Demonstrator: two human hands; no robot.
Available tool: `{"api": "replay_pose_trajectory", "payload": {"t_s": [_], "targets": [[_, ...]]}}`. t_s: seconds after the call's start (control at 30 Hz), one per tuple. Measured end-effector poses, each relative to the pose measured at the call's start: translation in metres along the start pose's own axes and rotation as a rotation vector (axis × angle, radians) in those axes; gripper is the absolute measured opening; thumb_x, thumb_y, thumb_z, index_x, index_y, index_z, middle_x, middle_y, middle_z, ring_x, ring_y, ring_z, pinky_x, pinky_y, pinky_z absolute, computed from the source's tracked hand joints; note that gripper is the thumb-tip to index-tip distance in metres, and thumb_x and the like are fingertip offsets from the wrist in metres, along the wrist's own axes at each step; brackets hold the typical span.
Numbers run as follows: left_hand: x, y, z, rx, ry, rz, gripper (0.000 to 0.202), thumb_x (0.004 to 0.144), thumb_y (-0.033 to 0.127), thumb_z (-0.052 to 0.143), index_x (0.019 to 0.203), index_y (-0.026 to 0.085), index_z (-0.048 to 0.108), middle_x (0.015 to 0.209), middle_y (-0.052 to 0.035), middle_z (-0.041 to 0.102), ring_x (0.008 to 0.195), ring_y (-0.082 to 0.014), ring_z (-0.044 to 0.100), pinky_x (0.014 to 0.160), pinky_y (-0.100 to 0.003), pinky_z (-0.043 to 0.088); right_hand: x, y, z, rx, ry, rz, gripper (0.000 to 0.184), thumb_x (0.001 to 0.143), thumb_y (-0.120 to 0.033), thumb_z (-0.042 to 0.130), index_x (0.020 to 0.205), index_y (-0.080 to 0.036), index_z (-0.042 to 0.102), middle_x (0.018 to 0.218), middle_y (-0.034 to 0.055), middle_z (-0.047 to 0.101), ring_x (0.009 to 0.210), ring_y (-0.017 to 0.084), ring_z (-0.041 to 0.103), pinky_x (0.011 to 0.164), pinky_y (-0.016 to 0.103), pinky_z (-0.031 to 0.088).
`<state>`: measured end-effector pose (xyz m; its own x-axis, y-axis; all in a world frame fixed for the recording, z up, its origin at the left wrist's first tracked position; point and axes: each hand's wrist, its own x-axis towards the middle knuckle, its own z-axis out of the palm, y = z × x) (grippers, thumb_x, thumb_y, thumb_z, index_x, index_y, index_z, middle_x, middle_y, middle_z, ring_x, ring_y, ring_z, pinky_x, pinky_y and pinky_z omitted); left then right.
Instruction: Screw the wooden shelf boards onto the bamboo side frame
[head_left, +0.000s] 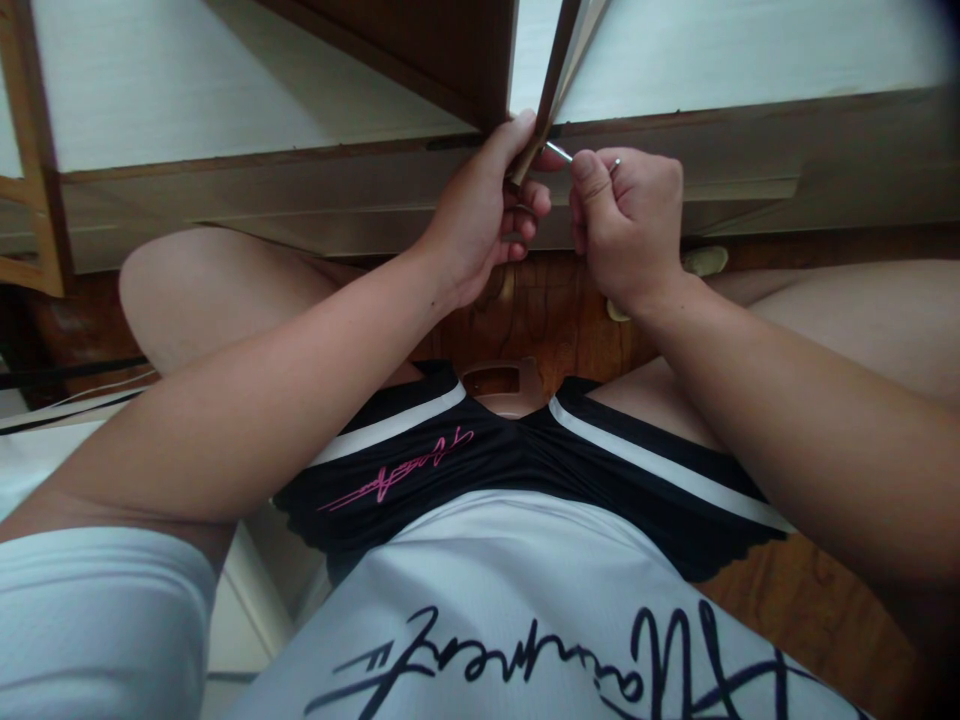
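My left hand is closed round the lower end of a thin wooden panel, its thumb on the left side and its fingers curling past the bottom. Just right of it, my right hand is a fist round a slim shiny metal rod. One end of the rod points at the panel's right side, apparently touching it or very close. A short bit of metal also shows above my right thumb. The rod's middle is hidden in my fist, so its exact kind cannot be made out.
A dark brown wooden panel stands left of my hands, over a pale surface with a worn front edge. At far left is a wooden frame. My legs straddle a brown plastic seat above a wooden floor.
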<state>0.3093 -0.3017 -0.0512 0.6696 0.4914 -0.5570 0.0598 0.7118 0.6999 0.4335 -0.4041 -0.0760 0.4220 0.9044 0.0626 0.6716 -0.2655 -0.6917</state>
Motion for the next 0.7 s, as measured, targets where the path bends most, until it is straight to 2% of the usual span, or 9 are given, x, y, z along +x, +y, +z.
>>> {"api": "replay_pose_trajectory", "payload": {"t_s": [0.07, 0.2, 0.4, 0.53, 0.7], "targets": [[0.000, 0.000, 0.000, -0.015, -0.002, -0.004, 0.022, 0.083, 0.042, 0.059, 0.067, 0.029, 0.067, 0.052, 0.0001, 0.061, 0.041, -0.0106, 0.046, 0.036, -0.022, 0.029, 0.000, 0.001, 0.000, -0.001, 0.005, 0.004, 0.059, 0.096, -0.068, 0.019, 0.079, -0.036, 0.065, 0.062, 0.0048, 0.065, 0.072, 0.028, 0.065, 0.064, 0.042, 0.047], [0.001, -0.001, -0.001, 0.034, -0.006, -0.002, 0.028, 0.087, 0.045, 0.053, 0.066, 0.031, 0.067, 0.054, 0.0000, 0.060, 0.042, -0.0109, 0.045, 0.036, -0.022, 0.029, 0.000, 0.001, 0.000, -0.004, 0.007, 0.004, 0.058, 0.096, -0.068, 0.021, 0.076, -0.035, 0.064, 0.059, 0.0047, 0.062, 0.072, 0.028, 0.064, 0.062, 0.041, 0.045], [-0.003, 0.001, 0.001, 0.093, -0.003, 0.020, 0.036, 0.090, 0.048, 0.049, 0.076, 0.020, 0.066, 0.060, 0.0004, 0.055, 0.045, -0.0072, 0.045, 0.043, -0.019, 0.032, 0.000, -0.004, -0.003, 0.079, 0.002, 0.039, 0.058, 0.095, -0.070, 0.027, 0.067, -0.033, 0.060, 0.059, 0.0045, 0.059, 0.070, 0.025, 0.060, 0.059, 0.038, 0.040], [-0.004, 0.003, 0.002, 0.118, 0.008, 0.001, 0.045, 0.097, 0.047, 0.036, 0.073, 0.022, 0.065, 0.058, 0.0009, 0.055, 0.045, -0.0072, 0.045, 0.045, -0.021, 0.030, 0.001, -0.007, -0.005, 0.124, -0.003, 0.036, 0.054, 0.096, -0.067, 0.033, 0.060, -0.032, 0.055, 0.056, 0.0031, 0.055, 0.064, 0.023, 0.057, 0.059, 0.038, 0.037], [-0.003, 0.002, 0.002, 0.123, 0.009, 0.000, 0.044, 0.096, 0.047, 0.037, 0.074, 0.022, 0.065, 0.058, 0.0009, 0.056, 0.046, -0.0077, 0.045, 0.045, -0.023, 0.030, 0.000, -0.009, -0.004, 0.139, 0.012, 0.019, 0.054, 0.097, -0.066, 0.034, 0.059, -0.032, 0.051, 0.055, 0.0021, 0.052, 0.060, 0.023, 0.054, 0.059, 0.038, 0.037]]}}
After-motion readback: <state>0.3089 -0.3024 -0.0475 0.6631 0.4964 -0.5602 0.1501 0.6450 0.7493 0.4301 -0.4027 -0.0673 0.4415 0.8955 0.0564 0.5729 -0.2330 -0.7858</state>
